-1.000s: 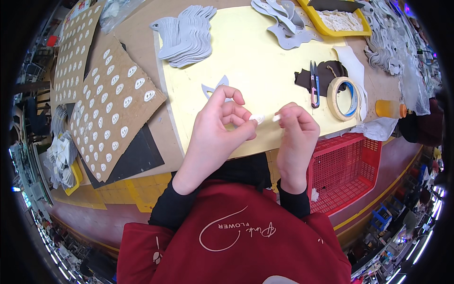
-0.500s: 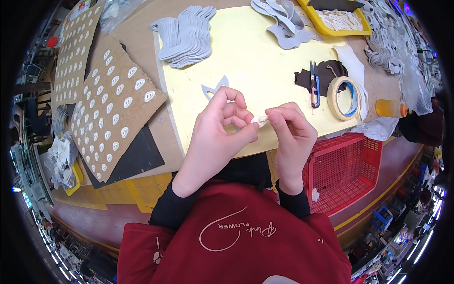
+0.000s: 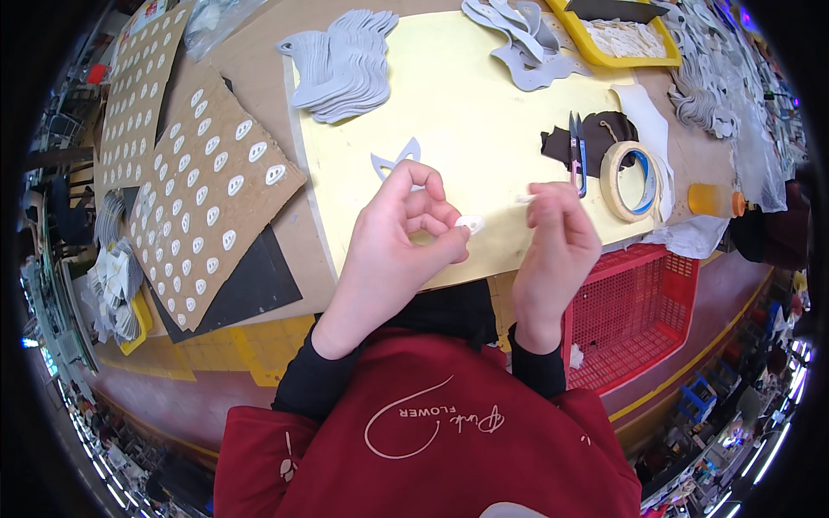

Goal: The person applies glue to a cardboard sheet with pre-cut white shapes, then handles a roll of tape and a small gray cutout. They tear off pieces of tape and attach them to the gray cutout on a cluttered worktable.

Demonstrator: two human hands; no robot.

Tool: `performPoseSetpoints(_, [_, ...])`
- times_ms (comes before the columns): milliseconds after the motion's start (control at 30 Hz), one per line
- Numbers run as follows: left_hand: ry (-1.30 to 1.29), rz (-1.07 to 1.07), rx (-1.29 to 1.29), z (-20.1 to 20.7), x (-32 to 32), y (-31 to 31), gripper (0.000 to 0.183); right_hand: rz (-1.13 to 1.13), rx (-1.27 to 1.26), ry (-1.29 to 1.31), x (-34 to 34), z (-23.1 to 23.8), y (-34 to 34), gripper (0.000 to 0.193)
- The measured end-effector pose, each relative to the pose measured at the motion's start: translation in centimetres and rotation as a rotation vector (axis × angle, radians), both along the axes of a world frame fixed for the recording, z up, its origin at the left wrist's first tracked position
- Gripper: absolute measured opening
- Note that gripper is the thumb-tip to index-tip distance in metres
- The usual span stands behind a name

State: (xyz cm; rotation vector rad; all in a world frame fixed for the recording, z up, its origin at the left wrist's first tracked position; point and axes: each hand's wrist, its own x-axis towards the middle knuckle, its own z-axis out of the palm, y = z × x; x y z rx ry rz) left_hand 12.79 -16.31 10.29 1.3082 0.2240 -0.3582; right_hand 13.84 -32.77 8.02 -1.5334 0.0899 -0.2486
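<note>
My left hand (image 3: pixel 393 242) pinches a small white oval piece (image 3: pixel 471 224) between thumb and fingers, just above the yellow table top (image 3: pixel 458 104). My right hand (image 3: pixel 557 242) is a short way to the right, fingers closed on a thin white strip (image 3: pixel 524 198). A grey cut-out shape (image 3: pixel 393 160) lies on the yellow surface just beyond my left hand.
A cardboard sheet (image 3: pixel 207 203) covered with white ovals lies at left. A stack of grey cut-outs (image 3: pixel 345 65) sits at the back. Scissors (image 3: pixel 576 151), a tape roll (image 3: pixel 630 181), an orange-capped bottle (image 3: pixel 712 200) and a red basket (image 3: pixel 635 306) are at right; a yellow tray (image 3: pixel 626 39) sits far right.
My hands were together over the small white piece; now my right hand has pulled away to the right with a thin strip, and the oval stays in my left.
</note>
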Motion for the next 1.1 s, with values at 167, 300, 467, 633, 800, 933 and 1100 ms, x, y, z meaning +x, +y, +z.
performPoseSetpoints(167, [0.085,0.094,-0.122,-0.4,0.1,0.8,0.035,-0.007,-0.033,0.080,1.5,-0.7,-1.7,0.018])
performPoseSetpoints(300, [0.086,0.110,-0.103,-0.6,-0.1,1.6,0.035,0.141,-0.634,0.037,2.4,-1.6,-2.8,0.019])
performPoseSetpoints(467, [0.008,0.108,0.013,-1.0,-0.3,2.5,0.037,0.135,-0.778,-0.141,2.4,-2.2,-3.5,0.030])
performPoseSetpoints(633, [0.038,0.094,0.004,-1.3,-0.3,2.7,0.041,0.114,-0.618,-0.169,1.6,-1.1,-3.0,0.022])
performPoseSetpoints(800, [0.013,0.024,0.020,-1.6,-0.3,2.6,0.045,0.403,-0.372,0.036,0.7,0.6,-0.9,0.015])
performPoseSetpoints(933, [-0.064,0.001,0.101,-1.7,-0.6,2.6,0.042,0.527,-0.393,0.101,0.7,1.0,0.5,0.014])
performPoseSetpoints(1100, [-0.083,0.005,0.126,-2.0,-0.6,2.2,0.041,0.521,-0.223,0.180,0.6,0.4,1.0,0.016])
